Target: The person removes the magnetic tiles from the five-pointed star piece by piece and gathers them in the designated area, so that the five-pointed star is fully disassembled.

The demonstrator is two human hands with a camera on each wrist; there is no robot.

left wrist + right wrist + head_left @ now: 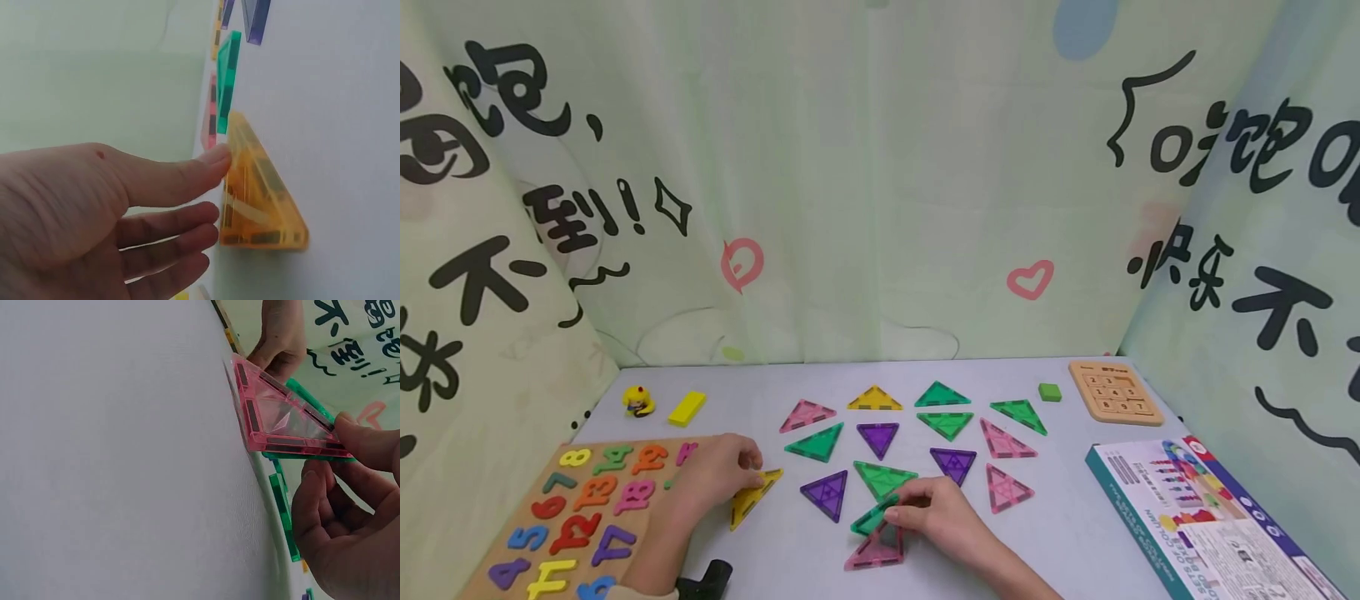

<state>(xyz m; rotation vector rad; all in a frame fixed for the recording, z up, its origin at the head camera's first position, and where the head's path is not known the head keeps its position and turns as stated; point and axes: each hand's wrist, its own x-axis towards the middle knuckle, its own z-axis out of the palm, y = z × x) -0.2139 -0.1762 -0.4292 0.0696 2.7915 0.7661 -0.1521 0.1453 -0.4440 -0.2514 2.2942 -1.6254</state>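
Note:
At the left, my left hand (pixel 718 475) pinches a yellow triangular magnetic tile (pixel 754 498) by its edge. In the left wrist view the thumb touches the yellow tile (pixel 259 206); the index finger is hidden. My right hand (pixel 942 517) pinches a green triangular tile (pixel 872 517) together with a pink triangular tile (pixel 877 550) near the table's front. Seen from the right wrist, the pink tile (pixel 284 419) has the thumb at its corner, with green edges behind and below it. Just beyond lies another green triangle (pixel 882 477).
Several triangular tiles lie spread behind the hands, among them a purple one (pixel 825 495). A number board (pixel 561 458) is at left, with a yellow block (pixel 687 409) and small toy figure (pixel 638 401) behind. At right are a box (pixel 1210 517), wooden number board (pixel 1115 415) and green cube (pixel 1049 392).

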